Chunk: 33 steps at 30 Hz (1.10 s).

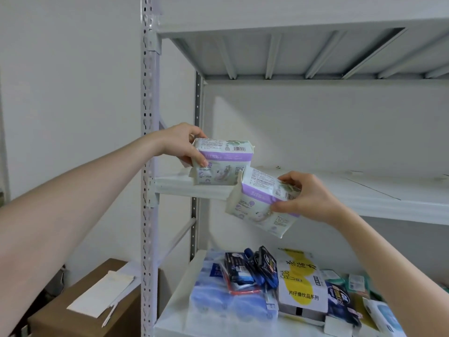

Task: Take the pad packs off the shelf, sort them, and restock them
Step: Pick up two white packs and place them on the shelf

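1. Nearest to me: both bare forearms reach up and forward into frame, one from each side.
2. Low left, on the floor side: brown cardboard box (60, 312) with a white paper sheet (99, 295) lying on top.
3. Lower shelf (175, 312) is loaded. Blue wrapped packs (213, 295) sit at the left, with dark packs (252, 268) piled on them. A white-and-yellow box (301, 283) is just right of those. Further right are more small packs that I can't make out.
4. Right hand (308, 195) pinches the right pad pack (257, 203) by its right end, thumb underneath and fingers curled over the top. The pack is white with a purple band. It is tilted, left end high, and hangs in the air in front of the middle shelf's front lip.
5. Left hand (181, 143) grips the left pad pack (224, 164) at its left end, fingers over the top and thumb on the front face. Same white and purple print, barcode on the top face, held level.
6. The left pad pack's bottom edge sits at the left front corner of the middle shelf (364, 190). I can't tell whether it is resting there or just above.
7. The two packs overlap in my view, and I can't tell if they touch.
8. Perforated upright post (148, 166) carries the shelves on the left.
9. Top shelf (291, 52) is overhead and I see its ribbed underside.
10. A plain white wall (315, 122) is behind everything.
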### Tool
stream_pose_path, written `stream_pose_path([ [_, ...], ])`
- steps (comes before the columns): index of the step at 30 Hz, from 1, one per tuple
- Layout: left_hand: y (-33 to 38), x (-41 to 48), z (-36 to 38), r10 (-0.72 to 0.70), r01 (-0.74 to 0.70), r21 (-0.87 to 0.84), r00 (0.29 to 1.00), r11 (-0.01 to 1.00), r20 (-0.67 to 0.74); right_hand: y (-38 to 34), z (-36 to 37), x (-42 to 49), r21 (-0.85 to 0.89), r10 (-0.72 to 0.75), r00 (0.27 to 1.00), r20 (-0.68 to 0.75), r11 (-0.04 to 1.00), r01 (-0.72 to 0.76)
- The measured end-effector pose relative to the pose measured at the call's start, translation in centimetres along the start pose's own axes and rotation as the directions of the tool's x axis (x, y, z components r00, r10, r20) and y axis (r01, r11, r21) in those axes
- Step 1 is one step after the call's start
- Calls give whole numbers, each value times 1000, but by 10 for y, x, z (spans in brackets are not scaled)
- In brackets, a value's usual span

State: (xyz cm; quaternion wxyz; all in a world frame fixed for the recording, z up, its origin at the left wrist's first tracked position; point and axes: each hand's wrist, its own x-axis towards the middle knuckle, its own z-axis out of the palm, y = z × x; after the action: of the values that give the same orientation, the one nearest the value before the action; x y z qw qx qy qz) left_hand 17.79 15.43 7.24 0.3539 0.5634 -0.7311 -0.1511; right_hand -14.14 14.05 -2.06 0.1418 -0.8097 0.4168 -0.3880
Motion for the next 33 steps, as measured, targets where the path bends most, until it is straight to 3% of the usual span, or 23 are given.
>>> stream_pose_path([
  [12,-59,126,-66,30,-32,19,990,999,140,-20,45,118,-41,73,990,-118,996,-79],
  [21,-110,224,-51,-27,29,-4,975,1000,221,17,45,204,2,102,993,-66,995,-102],
  [33,-171,317,-28,-174,172,26,959,985,222,76,46,317,-37,72,996,50,997,-70],
])
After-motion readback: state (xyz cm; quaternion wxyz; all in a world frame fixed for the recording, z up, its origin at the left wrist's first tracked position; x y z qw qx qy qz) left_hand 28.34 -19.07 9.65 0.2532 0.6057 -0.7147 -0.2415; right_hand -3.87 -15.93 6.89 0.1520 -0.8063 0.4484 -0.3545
